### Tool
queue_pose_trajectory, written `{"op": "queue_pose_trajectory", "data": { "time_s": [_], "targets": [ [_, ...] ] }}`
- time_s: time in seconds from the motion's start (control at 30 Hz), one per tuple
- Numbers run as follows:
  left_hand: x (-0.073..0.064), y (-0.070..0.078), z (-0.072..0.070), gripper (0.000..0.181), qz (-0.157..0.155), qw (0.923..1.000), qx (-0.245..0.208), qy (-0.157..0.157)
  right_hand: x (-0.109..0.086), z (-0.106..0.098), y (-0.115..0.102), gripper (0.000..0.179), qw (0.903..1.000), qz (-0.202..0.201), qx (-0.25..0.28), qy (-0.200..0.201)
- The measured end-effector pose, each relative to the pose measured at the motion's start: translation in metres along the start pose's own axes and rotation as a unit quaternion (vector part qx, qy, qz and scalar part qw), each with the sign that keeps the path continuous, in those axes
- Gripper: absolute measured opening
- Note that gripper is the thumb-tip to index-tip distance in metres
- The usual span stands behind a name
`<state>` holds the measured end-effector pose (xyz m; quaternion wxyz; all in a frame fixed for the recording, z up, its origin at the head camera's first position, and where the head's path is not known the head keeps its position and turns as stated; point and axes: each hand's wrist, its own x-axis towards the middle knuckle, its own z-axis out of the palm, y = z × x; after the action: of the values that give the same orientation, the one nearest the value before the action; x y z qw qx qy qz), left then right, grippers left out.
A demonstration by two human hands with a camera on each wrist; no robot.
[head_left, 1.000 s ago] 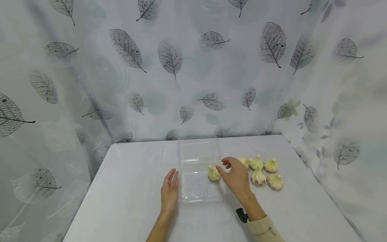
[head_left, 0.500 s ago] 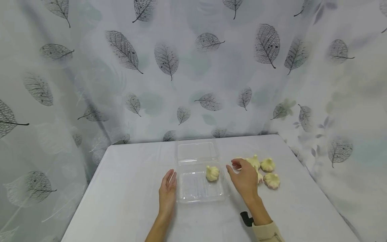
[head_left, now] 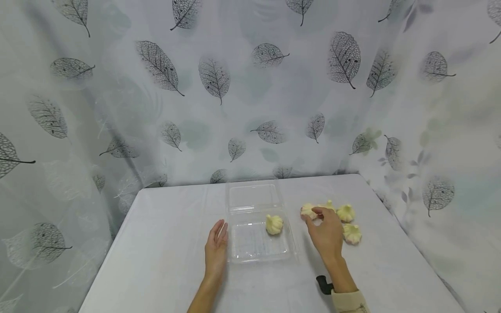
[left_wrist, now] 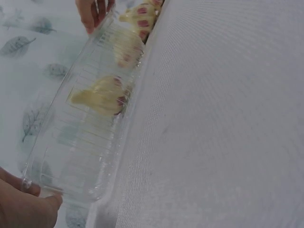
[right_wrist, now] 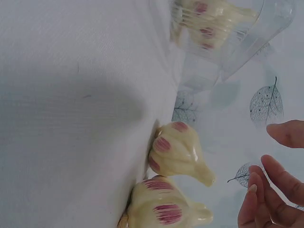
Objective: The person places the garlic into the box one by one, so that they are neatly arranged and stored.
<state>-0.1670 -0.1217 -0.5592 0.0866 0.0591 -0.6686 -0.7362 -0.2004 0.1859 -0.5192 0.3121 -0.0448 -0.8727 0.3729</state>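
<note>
Right hand (head_left: 326, 231) empty, unclenched; left hand (head_left: 216, 252) loose beside clear box (head_left: 248, 248).
Head view, lower right: crowded garlic bulbs (head_left: 352, 234) could roll if bumped.

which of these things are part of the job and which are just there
Likely in the job:
clear container, standing open
garlic bulb inside it
loose garlic bulbs
left hand
right hand

Seemingly just there:
white cloth
leaf-patterned curtain
</note>
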Motion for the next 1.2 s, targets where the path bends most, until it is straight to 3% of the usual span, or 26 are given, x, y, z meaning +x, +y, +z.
{"op": "queue_pose_trajectory", "data": {
  "time_s": [0.17,0.67,0.93,1.2],
  "targets": [
    [-0.001,0.001,0.000,0.050,-0.002,1.0000,0.000,-0.002,0.002,-0.003,0.009,0.027,0.9993,-0.005,-0.017,0.031],
    [-0.001,0.002,0.000,0.051,0.001,0.9998,-0.017,-0.008,0.007,-0.001,0.033,0.032,0.9968,-0.005,-0.028,0.075],
    [-0.002,0.002,-0.001,0.051,0.005,0.9998,-0.013,-0.012,0.007,-0.002,0.036,0.033,0.9967,0.025,-0.028,0.072],
    [-0.001,0.000,-0.001,0.051,0.004,0.9997,-0.022,-0.012,0.008,-0.003,0.039,0.031,0.9959,0.028,-0.038,0.077]
  ]
}}
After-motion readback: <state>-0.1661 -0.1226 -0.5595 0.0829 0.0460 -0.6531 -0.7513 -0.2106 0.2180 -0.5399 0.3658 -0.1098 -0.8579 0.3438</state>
